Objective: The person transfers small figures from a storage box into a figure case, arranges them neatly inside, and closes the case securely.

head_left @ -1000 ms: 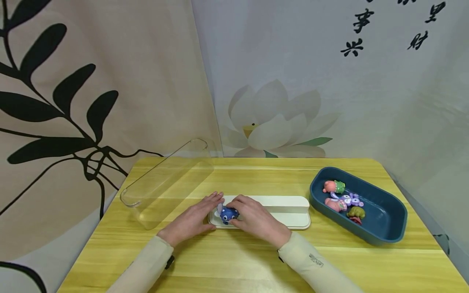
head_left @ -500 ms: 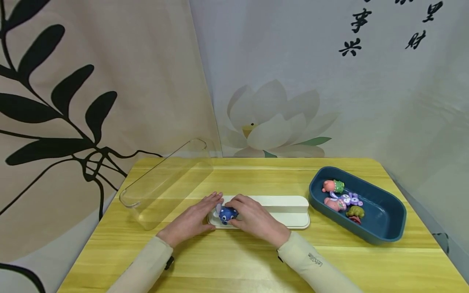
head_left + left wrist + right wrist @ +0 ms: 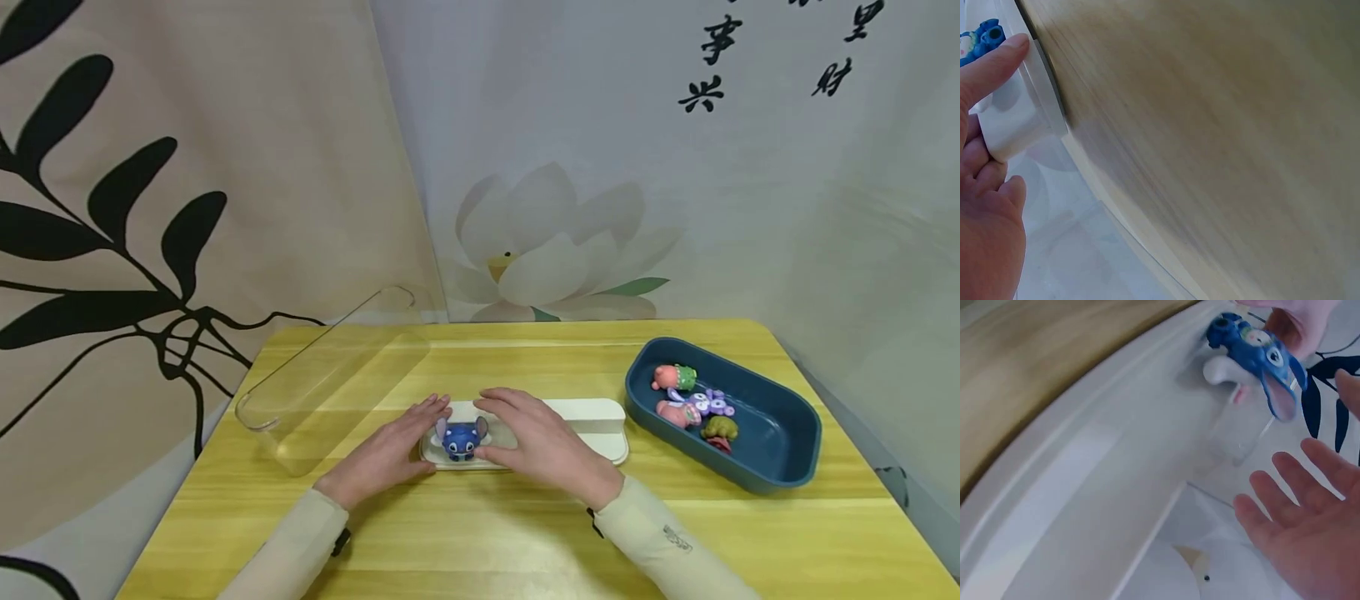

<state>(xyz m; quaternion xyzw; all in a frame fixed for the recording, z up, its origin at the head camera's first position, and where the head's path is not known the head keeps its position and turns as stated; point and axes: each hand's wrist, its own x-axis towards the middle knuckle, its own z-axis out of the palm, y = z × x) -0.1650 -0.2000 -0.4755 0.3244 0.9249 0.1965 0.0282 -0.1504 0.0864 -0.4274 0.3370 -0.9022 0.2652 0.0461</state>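
Little blue figurine (image 3: 461,440) is standing on the white base (image 3: 588,447)'s left end
Left hand (image 3: 386,454)'s gripping that end, right hand (image 3: 546,439)'s hovering just beside the figurine, fingers spread, holding nothing. Blue tray (image 3: 780,437) of toys (image 3: 702,403) is sitting further right.

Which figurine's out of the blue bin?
The big-eared blue figurine, upright on the white base between the left hand and right hand; the other figurines lie in the blue bin.
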